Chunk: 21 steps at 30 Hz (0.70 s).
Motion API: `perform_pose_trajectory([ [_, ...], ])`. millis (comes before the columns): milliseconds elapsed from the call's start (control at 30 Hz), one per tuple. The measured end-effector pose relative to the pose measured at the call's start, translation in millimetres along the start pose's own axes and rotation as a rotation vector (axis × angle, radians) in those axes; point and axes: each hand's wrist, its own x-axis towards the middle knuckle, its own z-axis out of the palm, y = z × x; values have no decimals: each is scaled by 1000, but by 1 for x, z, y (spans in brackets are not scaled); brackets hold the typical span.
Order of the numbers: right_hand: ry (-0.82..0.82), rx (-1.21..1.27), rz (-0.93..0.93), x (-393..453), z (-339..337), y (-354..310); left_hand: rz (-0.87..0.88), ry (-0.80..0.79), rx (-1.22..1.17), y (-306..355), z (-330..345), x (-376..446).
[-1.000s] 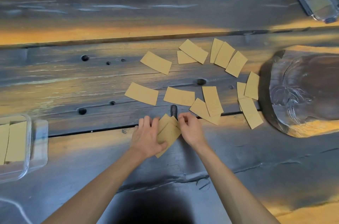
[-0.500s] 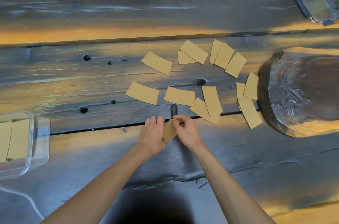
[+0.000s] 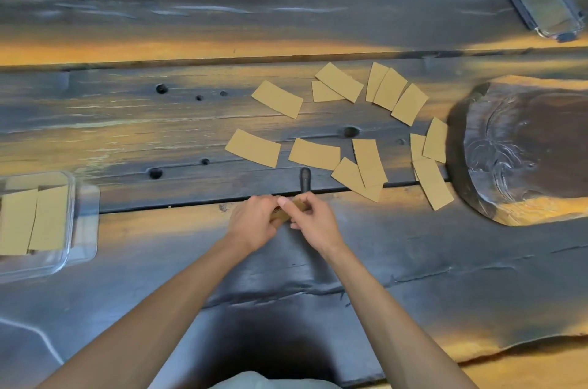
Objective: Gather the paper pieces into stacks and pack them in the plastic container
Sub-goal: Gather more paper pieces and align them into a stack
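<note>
My left hand (image 3: 254, 223) and my right hand (image 3: 313, 220) meet at the table's middle, both closed on a small stack of tan paper pieces (image 3: 288, 210) held on edge, mostly hidden by the fingers. Several loose tan paper pieces (image 3: 313, 153) lie scattered on the wooden table beyond my hands, some overlapping, reaching up to one at the back (image 3: 339, 81) and right to one near the slab (image 3: 432, 183). The clear plastic container (image 3: 68, 256) sits at the far left edge with two stacks of paper (image 3: 33, 219) inside.
A clear lid with dark clips (image 3: 545, 5) lies at the back right corner. A dark carved wooden slab (image 3: 525, 153) rises at the right. The plank table (image 3: 159, 121) has round holes and a long gap running across, with a dark peg (image 3: 304, 180) just beyond my hands.
The fanned pieces between my hands have been squared together into a compact stack and tipped up on edge. Both hands shifted slightly up toward the gap.
</note>
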Motion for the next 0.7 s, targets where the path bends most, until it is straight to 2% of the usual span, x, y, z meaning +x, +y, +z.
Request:
perform_pose_trajectory([
  [67,66,67,6,-3,6,7,8,39,-80,-10,5,-7],
  [233,163,360,113,-7,19,20,-195,249,-632,-21,23,-24],
  [367,227,420,107,-9,38,15,-294,352,-969,-4,36,-23],
  [433,270,405,84,-10,44,14,-338,468,-979,0,40,-18],
  [533,306,365,55,-9,47,16,-374,619,-865,-3,45,-10],
  [700,283,348,68,-8,50,15,-437,679,-799,-9,45,2],
])
